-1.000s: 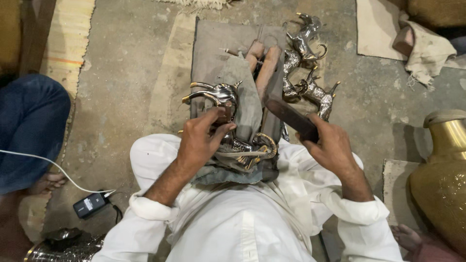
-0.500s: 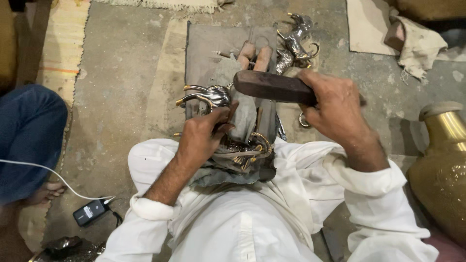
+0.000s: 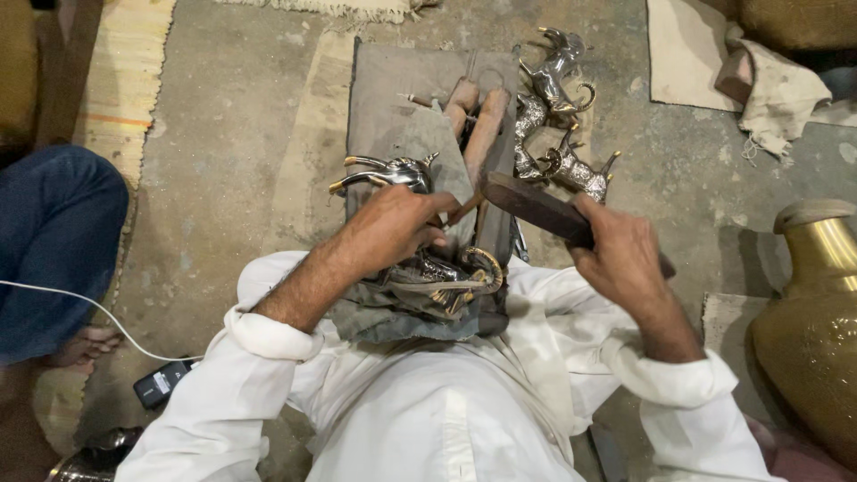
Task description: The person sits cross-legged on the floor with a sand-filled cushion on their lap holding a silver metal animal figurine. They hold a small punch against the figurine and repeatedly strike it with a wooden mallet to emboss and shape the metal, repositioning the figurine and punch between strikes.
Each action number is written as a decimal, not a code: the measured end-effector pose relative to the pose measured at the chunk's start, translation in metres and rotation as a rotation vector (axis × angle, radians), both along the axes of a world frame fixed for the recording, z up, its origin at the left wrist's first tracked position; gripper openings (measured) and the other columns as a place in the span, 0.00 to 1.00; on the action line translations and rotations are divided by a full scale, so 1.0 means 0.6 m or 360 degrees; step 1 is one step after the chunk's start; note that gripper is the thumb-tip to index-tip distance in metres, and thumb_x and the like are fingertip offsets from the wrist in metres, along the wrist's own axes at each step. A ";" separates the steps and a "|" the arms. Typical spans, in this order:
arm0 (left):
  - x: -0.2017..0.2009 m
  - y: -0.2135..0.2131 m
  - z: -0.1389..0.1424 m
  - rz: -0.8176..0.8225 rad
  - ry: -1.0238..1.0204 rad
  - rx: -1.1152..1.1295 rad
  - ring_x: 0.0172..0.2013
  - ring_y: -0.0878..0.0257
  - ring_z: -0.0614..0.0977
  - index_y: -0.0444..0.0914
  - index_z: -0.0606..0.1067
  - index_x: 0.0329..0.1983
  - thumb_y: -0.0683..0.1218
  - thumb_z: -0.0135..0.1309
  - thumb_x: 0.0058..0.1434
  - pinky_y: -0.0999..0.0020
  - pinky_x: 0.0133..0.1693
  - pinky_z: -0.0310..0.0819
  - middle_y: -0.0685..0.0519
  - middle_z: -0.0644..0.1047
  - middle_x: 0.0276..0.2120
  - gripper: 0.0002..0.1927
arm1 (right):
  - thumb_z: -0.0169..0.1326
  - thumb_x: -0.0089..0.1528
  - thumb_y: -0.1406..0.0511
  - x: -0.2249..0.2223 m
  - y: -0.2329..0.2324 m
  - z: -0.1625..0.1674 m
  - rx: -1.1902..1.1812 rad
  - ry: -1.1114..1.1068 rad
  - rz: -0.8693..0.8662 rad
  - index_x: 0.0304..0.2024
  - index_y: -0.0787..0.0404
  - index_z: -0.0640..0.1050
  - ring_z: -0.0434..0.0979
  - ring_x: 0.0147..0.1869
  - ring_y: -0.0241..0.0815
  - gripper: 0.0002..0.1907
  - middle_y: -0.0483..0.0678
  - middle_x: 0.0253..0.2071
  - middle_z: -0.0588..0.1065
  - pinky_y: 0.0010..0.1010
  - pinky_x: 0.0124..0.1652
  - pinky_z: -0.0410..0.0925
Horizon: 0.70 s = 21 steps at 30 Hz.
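The horned metal deer figurine (image 3: 420, 268) lies on grey cloth in the lap beneath the left hand (image 3: 393, 223), which pinches a thin chisel (image 3: 464, 207) pointing rightward toward the wooden mallet (image 3: 544, 210) gripped by the right hand (image 3: 616, 254).

A floor-level metal craft workshop. The worker sits directly on a bare, stained concrete floor (image 3: 232, 161), with a grey cloth pad (image 3: 393, 98) laid out as the working surface. Finished silver-coloured animal figurines (image 3: 558, 116) lie heaped beside the pad, and another horned figurine (image 3: 393, 171) rests on it. A large engraved brass vase (image 3: 812, 321) stands at the right edge. A dark wooden mallet (image 3: 544, 210), a slim punch tool (image 3: 464, 208), rags (image 3: 777, 89) and woven mats (image 3: 116, 80) lie about, marking hand metalwork rather than domestic use.
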<state>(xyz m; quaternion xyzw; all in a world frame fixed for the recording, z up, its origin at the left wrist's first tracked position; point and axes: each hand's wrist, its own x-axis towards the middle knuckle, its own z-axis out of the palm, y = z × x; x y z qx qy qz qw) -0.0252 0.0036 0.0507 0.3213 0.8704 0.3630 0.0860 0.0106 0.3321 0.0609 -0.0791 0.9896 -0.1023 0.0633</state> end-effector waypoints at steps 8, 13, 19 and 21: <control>-0.014 0.001 0.012 -0.0182 -0.0069 -0.0031 0.33 0.46 0.85 0.38 0.76 0.49 0.45 0.65 0.56 0.51 0.36 0.75 0.44 0.81 0.26 0.18 | 0.65 0.55 0.65 0.054 0.003 -0.055 -0.0516 -0.0099 -0.0245 0.52 0.60 0.75 0.80 0.35 0.55 0.22 0.57 0.31 0.79 0.44 0.36 0.70; -0.014 0.000 0.005 -0.0261 0.0047 -0.0003 0.35 0.43 0.83 0.38 0.74 0.50 0.46 0.64 0.59 0.48 0.36 0.74 0.43 0.80 0.26 0.18 | 0.66 0.56 0.63 0.071 0.003 -0.062 -0.0438 0.0000 -0.0338 0.51 0.59 0.75 0.79 0.33 0.56 0.23 0.58 0.30 0.77 0.44 0.34 0.68; -0.023 0.011 0.001 -0.0342 0.0073 -0.0174 0.34 0.43 0.83 0.39 0.75 0.51 0.46 0.64 0.57 0.47 0.37 0.73 0.43 0.80 0.27 0.19 | 0.66 0.59 0.66 0.078 -0.011 -0.091 -0.0864 0.0364 -0.0373 0.51 0.60 0.75 0.75 0.37 0.56 0.20 0.57 0.34 0.76 0.41 0.37 0.68; -0.024 0.013 0.001 -0.0378 0.0092 -0.0155 0.34 0.43 0.83 0.40 0.76 0.49 0.47 0.65 0.55 0.46 0.36 0.73 0.43 0.81 0.28 0.20 | 0.66 0.52 0.69 0.080 -0.012 -0.093 -0.0321 0.0399 -0.0131 0.53 0.59 0.76 0.79 0.38 0.56 0.25 0.57 0.34 0.79 0.42 0.37 0.69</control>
